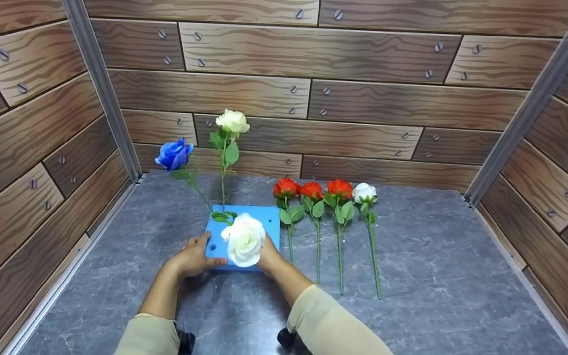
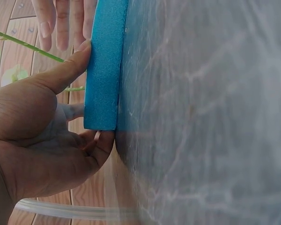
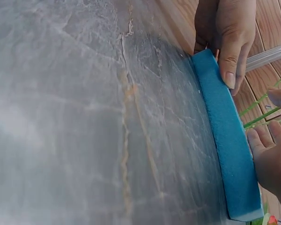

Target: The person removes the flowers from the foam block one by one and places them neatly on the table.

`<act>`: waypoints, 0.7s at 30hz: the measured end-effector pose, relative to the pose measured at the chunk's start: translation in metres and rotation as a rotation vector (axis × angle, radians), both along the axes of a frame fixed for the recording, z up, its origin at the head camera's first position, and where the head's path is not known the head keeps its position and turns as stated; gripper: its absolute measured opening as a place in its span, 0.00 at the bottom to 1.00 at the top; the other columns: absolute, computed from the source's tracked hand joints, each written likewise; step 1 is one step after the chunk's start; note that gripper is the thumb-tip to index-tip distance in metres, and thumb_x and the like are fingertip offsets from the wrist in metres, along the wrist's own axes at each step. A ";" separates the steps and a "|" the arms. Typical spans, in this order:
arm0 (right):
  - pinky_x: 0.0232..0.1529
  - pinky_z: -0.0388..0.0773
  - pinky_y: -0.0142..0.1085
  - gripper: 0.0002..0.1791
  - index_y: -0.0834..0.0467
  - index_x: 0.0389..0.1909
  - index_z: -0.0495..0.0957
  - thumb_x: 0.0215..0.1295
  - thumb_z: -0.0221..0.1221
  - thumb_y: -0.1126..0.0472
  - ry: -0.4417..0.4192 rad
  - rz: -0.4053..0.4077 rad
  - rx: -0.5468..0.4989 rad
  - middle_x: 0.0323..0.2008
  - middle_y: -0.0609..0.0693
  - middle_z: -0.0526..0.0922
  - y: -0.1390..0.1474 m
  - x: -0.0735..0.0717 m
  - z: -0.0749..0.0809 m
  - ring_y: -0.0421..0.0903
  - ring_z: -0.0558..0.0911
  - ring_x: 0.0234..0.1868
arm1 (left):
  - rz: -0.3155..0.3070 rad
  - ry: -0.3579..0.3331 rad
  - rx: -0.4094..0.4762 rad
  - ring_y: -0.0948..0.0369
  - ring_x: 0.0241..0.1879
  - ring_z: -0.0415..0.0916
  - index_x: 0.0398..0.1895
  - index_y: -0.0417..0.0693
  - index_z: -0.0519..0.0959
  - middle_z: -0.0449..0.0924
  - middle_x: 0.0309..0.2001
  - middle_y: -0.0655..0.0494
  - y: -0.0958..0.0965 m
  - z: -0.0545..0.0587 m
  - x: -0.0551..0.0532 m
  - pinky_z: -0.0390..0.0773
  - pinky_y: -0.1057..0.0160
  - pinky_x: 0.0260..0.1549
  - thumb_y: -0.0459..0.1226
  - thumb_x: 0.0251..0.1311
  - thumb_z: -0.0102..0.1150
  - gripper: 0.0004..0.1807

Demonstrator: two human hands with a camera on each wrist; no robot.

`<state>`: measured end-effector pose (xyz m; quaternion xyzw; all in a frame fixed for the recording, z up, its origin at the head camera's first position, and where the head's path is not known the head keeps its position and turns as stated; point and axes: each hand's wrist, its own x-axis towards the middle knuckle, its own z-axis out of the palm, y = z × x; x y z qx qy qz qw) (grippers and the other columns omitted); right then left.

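Note:
A blue foam block (image 1: 263,213) with small holes lies flat on the table. My left hand (image 1: 193,256) grips its near left corner, thumb on top and fingers against the side. A blue rose (image 1: 174,154) leans left from the block's far left part, and a cream rose (image 1: 233,122) stands upright beside it. Over the near middle is a white rose (image 1: 245,240), seen from above; its bloom hides part of my right hand (image 1: 268,254). In the left wrist view the right fingers (image 2: 62,28) extend straight above the block. Whether they touch the white rose's stem is hidden.
To the block's right, three red roses (image 1: 339,189) and another white rose (image 1: 364,193) lie side by side, stems toward me. The grey marbled table (image 1: 437,276) is bounded by wood-patterned walls (image 1: 313,54) at the back and both sides.

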<state>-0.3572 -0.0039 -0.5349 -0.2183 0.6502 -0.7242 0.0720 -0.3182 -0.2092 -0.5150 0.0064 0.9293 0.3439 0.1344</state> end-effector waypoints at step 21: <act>0.54 0.82 0.35 0.16 0.58 0.55 0.81 0.72 0.58 0.56 -0.094 0.162 -0.422 0.48 0.47 0.88 -0.019 -0.046 -0.052 0.42 0.86 0.50 | 0.007 0.026 -0.006 0.28 0.76 0.45 0.81 0.40 0.48 0.51 0.75 0.27 0.000 -0.002 0.001 0.52 0.30 0.71 0.60 0.54 0.70 0.62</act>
